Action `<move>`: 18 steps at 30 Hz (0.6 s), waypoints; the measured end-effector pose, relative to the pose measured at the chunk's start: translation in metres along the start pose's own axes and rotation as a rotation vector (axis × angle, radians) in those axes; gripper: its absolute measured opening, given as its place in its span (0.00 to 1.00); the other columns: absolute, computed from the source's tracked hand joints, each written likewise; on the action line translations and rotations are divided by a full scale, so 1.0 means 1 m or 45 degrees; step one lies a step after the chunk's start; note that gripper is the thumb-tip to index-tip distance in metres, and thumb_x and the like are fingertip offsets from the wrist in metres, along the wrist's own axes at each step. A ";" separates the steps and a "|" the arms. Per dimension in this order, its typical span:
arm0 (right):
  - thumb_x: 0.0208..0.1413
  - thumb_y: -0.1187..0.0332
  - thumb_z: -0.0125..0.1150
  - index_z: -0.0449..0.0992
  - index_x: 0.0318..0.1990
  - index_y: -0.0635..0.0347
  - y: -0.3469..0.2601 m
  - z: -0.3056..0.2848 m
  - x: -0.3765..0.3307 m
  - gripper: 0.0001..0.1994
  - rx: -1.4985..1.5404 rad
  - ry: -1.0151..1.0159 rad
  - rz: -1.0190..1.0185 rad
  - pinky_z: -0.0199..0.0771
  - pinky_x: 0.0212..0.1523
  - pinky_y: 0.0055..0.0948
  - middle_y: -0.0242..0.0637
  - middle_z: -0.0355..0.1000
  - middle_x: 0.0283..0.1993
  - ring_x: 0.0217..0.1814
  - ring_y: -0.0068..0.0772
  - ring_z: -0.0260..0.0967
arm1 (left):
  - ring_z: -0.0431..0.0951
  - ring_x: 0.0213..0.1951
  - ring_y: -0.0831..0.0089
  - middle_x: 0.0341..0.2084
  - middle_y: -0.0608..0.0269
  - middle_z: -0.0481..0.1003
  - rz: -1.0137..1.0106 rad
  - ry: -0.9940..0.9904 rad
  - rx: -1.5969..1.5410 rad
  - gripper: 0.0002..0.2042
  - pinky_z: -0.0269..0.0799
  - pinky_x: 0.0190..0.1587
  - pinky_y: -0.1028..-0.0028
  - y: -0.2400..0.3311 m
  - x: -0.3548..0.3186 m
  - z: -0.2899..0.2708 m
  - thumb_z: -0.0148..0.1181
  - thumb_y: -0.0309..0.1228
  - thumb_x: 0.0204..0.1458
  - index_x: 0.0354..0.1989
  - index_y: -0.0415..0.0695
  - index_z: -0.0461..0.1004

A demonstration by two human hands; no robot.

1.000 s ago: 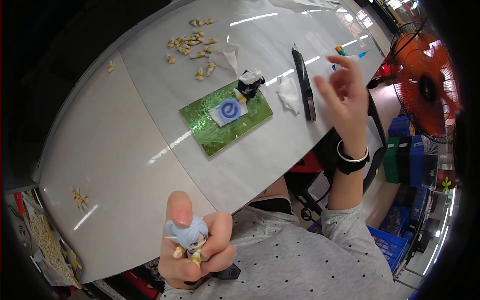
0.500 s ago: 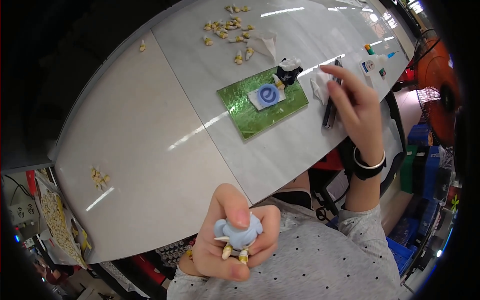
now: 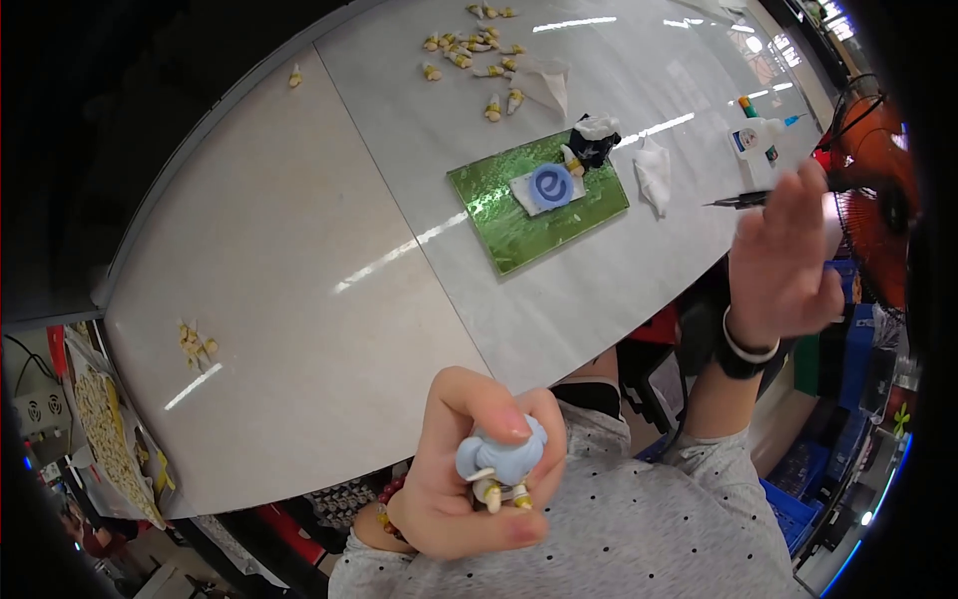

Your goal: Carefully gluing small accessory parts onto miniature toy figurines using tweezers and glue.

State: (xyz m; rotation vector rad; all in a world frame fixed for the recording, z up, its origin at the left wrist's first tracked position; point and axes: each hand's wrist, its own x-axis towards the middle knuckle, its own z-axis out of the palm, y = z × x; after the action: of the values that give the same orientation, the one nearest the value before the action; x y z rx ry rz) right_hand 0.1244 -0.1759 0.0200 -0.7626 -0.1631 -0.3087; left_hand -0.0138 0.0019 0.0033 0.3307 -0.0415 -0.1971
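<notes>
Left grip (image 3: 439, 479) is closed on blue-haired figurine (image 3: 511, 454). Right grip (image 3: 780, 262) blurred, closure unclear; black pointed tool (image 3: 736, 201) sticks out at its left. Green board (image 3: 519, 247) lies beyond left grip.

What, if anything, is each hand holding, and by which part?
The left hand holds a small figure, fingers pressing its blue hair. The right hand seems to have a dark pointed tool, but where it's gripped is hidden.
</notes>
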 end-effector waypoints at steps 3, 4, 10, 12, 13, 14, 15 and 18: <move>0.54 0.52 0.44 0.59 0.51 0.62 -0.009 -0.028 0.003 0.24 0.049 -1.064 0.072 0.72 0.29 0.25 0.42 0.68 0.22 0.26 0.32 0.69 | 0.60 0.22 0.82 0.26 0.59 0.61 0.138 0.018 0.288 0.25 0.55 0.23 0.84 -0.002 0.001 0.001 0.57 0.15 0.39 0.44 0.46 0.52; 0.54 0.48 0.43 0.62 0.47 0.60 -0.014 -0.022 -0.003 0.24 -0.048 -1.214 0.093 0.72 0.24 0.24 0.39 0.66 0.18 0.25 0.30 0.68 | 0.60 0.23 0.82 0.26 0.60 0.62 0.183 0.018 0.409 0.25 0.56 0.24 0.84 -0.004 0.002 0.001 0.57 0.14 0.39 0.44 0.44 0.52; 0.47 0.53 0.56 0.68 0.30 0.57 -0.010 0.002 -0.038 0.16 -0.334 -0.882 0.147 0.55 0.10 0.14 0.34 0.62 0.24 0.17 0.18 0.57 | 0.57 0.14 0.80 0.26 0.52 0.59 0.076 0.009 0.578 0.29 0.54 0.17 0.84 -0.003 0.005 0.001 0.60 0.14 0.35 0.41 0.50 0.51; 0.38 0.74 0.66 0.70 0.27 0.66 -0.013 0.002 -0.045 0.10 -0.161 -0.809 0.252 0.56 0.11 0.21 0.36 0.66 0.16 0.11 0.27 0.58 | 0.59 0.20 0.81 0.27 0.57 0.60 0.068 0.043 0.515 0.26 0.55 0.22 0.83 -0.004 0.002 0.006 0.59 0.15 0.38 0.43 0.46 0.51; 0.37 0.74 0.65 0.70 0.26 0.67 -0.014 0.004 -0.049 0.10 -0.168 -0.782 0.302 0.58 0.11 0.21 0.37 0.66 0.15 0.11 0.28 0.59 | 0.60 0.26 0.82 0.27 0.62 0.61 0.059 0.074 0.455 0.25 0.56 0.27 0.83 -0.004 0.002 0.006 0.59 0.17 0.41 0.44 0.42 0.52; 0.37 0.75 0.65 0.70 0.26 0.68 -0.014 0.005 -0.051 0.10 -0.176 -0.755 0.352 0.59 0.11 0.21 0.37 0.66 0.14 0.10 0.28 0.60 | 0.60 0.26 0.82 0.27 0.62 0.61 0.058 0.074 0.450 0.25 0.56 0.27 0.83 -0.005 0.001 0.005 0.59 0.17 0.41 0.44 0.42 0.52; 0.37 0.75 0.65 0.70 0.26 0.68 -0.012 0.006 -0.052 0.10 -0.177 -0.756 0.356 0.59 0.11 0.21 0.37 0.66 0.14 0.10 0.28 0.60 | 0.59 0.26 0.83 0.28 0.62 0.61 0.037 0.042 0.474 0.25 0.55 0.27 0.84 -0.004 0.001 0.004 0.59 0.18 0.41 0.45 0.42 0.51; 0.36 0.76 0.63 0.71 0.24 0.70 -0.009 0.008 -0.052 0.07 -0.273 -0.884 0.468 0.63 0.13 0.21 0.40 0.69 0.15 0.12 0.30 0.63 | 0.58 0.26 0.85 0.30 0.64 0.60 0.009 -0.037 0.547 0.25 0.54 0.29 0.85 -0.003 0.002 -0.001 0.59 0.19 0.42 0.46 0.41 0.51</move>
State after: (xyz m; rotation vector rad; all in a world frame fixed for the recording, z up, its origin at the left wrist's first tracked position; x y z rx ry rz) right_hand 0.0720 -0.1649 0.0183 -1.0725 -0.6417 0.3049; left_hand -0.0124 -0.0011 0.0016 0.7556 -0.1145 -0.1850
